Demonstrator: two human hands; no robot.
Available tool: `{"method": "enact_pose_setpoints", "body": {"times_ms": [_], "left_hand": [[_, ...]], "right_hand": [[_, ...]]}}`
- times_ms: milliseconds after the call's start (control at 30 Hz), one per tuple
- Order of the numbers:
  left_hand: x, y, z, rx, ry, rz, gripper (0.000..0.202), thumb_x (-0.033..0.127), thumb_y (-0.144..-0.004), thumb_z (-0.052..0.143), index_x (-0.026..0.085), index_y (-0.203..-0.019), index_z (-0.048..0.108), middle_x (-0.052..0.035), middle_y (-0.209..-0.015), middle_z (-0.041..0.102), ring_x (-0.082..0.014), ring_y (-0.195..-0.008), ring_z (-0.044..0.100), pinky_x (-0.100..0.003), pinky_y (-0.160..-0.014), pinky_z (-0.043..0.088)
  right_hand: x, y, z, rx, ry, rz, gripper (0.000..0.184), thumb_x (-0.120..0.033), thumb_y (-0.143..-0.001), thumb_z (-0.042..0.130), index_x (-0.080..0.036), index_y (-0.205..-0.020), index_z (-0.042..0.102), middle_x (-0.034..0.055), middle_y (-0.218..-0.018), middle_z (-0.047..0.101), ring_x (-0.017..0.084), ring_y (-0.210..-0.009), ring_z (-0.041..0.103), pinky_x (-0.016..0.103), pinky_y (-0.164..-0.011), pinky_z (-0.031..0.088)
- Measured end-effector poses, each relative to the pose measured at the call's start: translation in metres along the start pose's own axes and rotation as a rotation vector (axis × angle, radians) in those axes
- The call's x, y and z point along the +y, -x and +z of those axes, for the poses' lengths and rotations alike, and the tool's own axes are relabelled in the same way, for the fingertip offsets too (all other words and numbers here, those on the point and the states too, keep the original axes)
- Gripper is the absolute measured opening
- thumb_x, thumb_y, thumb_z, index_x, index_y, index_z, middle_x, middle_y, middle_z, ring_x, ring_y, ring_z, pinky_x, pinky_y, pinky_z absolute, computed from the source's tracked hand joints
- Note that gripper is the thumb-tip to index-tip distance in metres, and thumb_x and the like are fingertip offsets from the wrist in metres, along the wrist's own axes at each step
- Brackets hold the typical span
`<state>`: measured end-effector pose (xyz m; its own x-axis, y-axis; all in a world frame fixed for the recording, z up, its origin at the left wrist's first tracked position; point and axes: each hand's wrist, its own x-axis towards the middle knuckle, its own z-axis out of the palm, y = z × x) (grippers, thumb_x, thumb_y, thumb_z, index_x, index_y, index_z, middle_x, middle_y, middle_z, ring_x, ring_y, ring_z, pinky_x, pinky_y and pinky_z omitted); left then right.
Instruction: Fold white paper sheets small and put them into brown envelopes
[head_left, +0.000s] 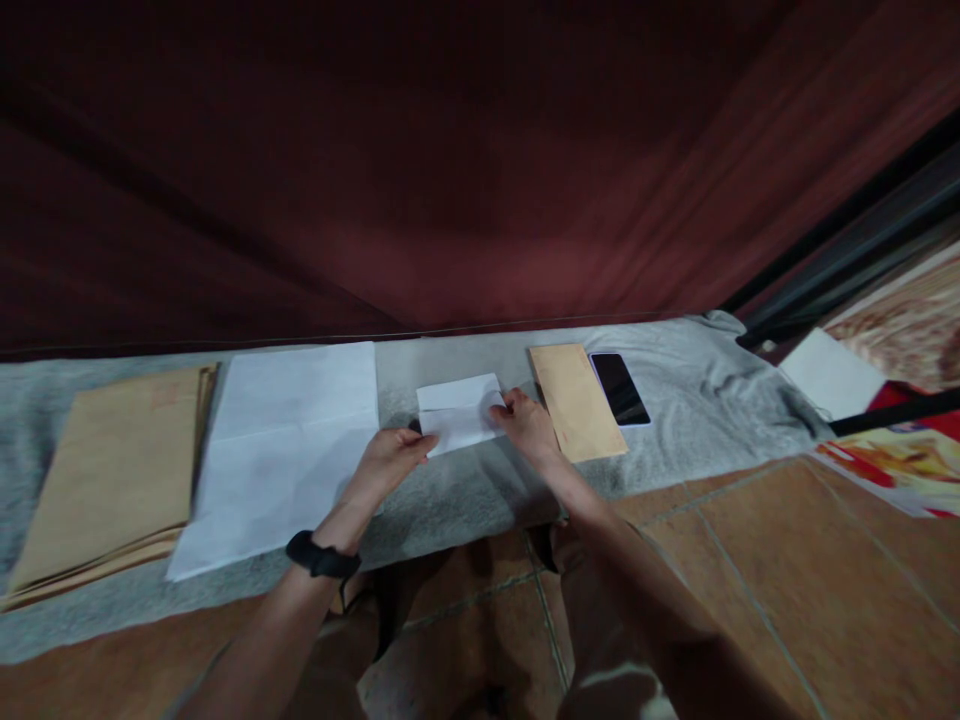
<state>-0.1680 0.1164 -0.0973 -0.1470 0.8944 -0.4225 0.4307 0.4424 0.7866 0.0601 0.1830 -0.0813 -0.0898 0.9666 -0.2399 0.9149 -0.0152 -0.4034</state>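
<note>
A small folded white paper (459,412) lies on the grey cloth (465,490) in front of me. My left hand (390,462) pinches its lower left corner, and a black band sits on that wrist. My right hand (529,425) presses on its right edge. To the left lies a stack of large white sheets (281,450) with fold creases. A single tan envelope (576,400) lies just to the right of my right hand.
A pile of tan envelopes (112,480) sits at far left. A black phone (619,388) lies beside the single envelope. A dark red curtain (450,160) hangs behind. Brown floor tiles (787,560) lie in front, with printed papers (892,450) at right.
</note>
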Motion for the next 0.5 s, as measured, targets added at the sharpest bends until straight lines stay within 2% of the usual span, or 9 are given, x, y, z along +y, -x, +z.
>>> {"method": "enact_pose_setpoints", "body": {"times_ms": [133,267,400,500], "left_hand": [[0.005,-0.001,0.001,0.062,-0.141,0.002,0.043,0.061,-0.075,0.057,0.023,-0.057,0.064,0.0012,-0.048,0.055,-0.0163,-0.049,0.050,-0.030,-0.053,0.031],[0.020,0.003,0.000,0.122,-0.337,-0.004,0.043,0.057,-0.081,0.053,0.025,-0.052,0.059,0.0007,-0.043,0.049,-0.0197,-0.052,0.053,-0.031,-0.054,0.029],[0.032,0.008,0.000,0.138,-0.413,-0.045,0.043,0.056,-0.084,0.050,0.026,-0.055,0.060,-0.0007,-0.045,0.051,-0.0220,-0.057,0.057,-0.031,-0.056,0.030],[0.032,0.007,0.000,0.139,-0.423,-0.054,0.043,0.057,-0.084,0.050,0.026,-0.057,0.061,-0.0011,-0.049,0.054,-0.0213,-0.056,0.056,-0.031,-0.056,0.030]], "right_hand": [[-0.003,0.000,-0.001,0.018,0.016,0.016,0.027,-0.043,-0.100,0.053,-0.022,-0.115,0.062,0.0075,-0.102,0.077,0.023,-0.100,0.073,0.028,-0.081,0.050],[-0.005,0.000,0.001,0.071,0.052,-0.005,0.029,-0.044,-0.102,0.051,-0.022,-0.117,0.061,0.0079,-0.102,0.077,0.023,-0.098,0.073,0.028,-0.080,0.050],[-0.006,-0.001,0.005,0.101,0.087,-0.007,0.030,-0.045,-0.103,0.049,-0.021,-0.118,0.060,0.0089,-0.103,0.077,0.023,-0.098,0.073,0.028,-0.080,0.050],[-0.007,-0.002,0.006,0.114,0.104,-0.008,0.030,-0.046,-0.104,0.049,-0.021,-0.118,0.060,0.0088,-0.104,0.077,0.023,-0.099,0.073,0.028,-0.079,0.050]]}}
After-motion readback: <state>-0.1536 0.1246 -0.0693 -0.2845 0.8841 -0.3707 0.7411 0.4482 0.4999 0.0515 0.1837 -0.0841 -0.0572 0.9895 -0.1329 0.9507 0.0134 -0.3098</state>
